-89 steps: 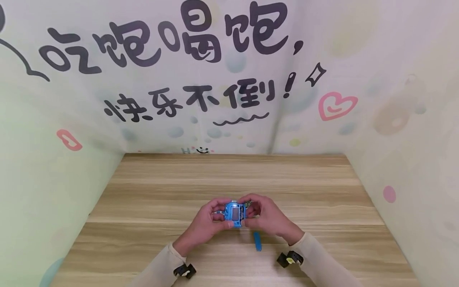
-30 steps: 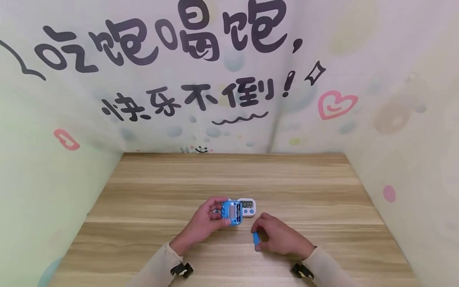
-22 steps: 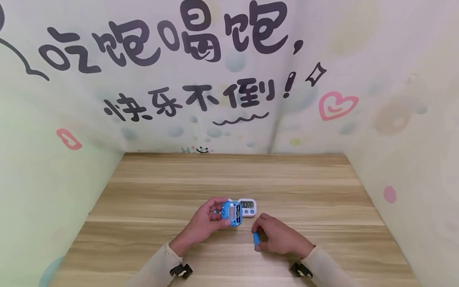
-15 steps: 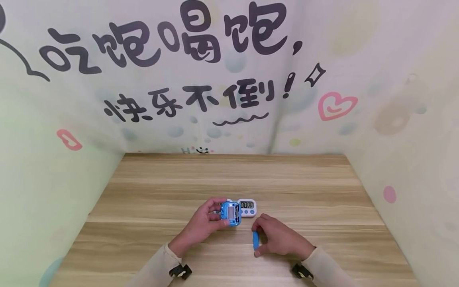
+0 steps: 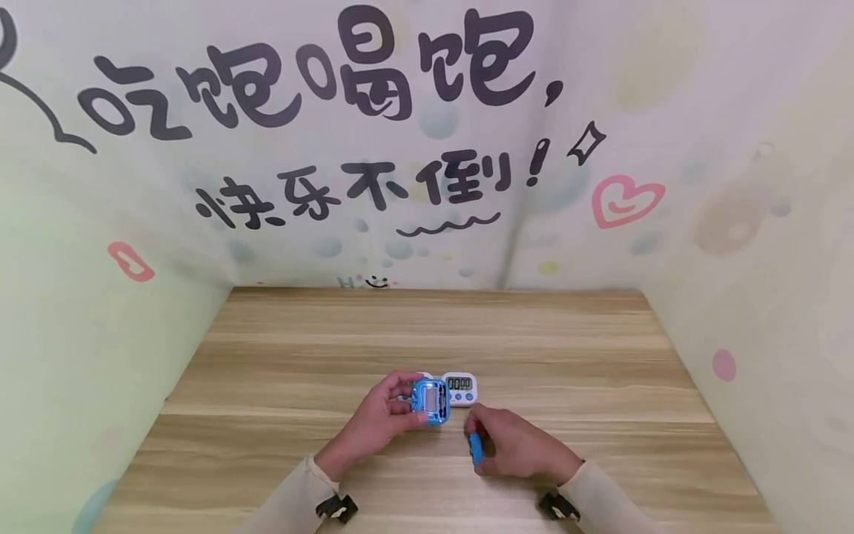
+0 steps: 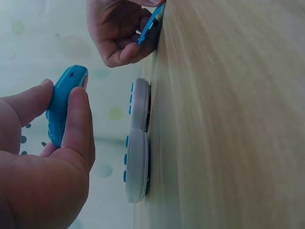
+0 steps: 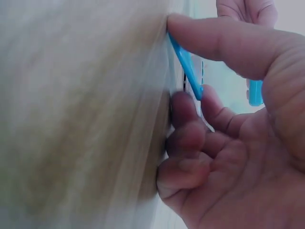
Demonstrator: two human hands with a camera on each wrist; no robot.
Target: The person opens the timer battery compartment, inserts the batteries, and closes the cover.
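My left hand (image 5: 376,414) holds a small blue timer (image 5: 430,401) above the table, its thumb in front and fingers behind. A grey rectangle and an uncovered battery slot face up on it. In the left wrist view the timer (image 6: 64,105) is seen edge-on between thumb and fingers. My right hand (image 5: 520,443) pinches a narrow blue battery cover (image 5: 476,449) between thumb and fingers, low at the tabletop. The right wrist view shows the cover (image 7: 188,69) tilted, with the thumb at one end and a fingertip at the other.
Two white timers with blue buttons stand side by side on the wooden table (image 5: 300,319) behind my hands. The right white timer (image 5: 468,381) shows zeros; the left one is mostly hidden by my left hand and the blue timer. A printed cloth wall (image 5: 427,252) borders the table.
Three seconds ago both hands were on the blue timer and the cover lay alone. The right hand has since moved to the cover, which is now pinched and tipped. The left hand barely moved.
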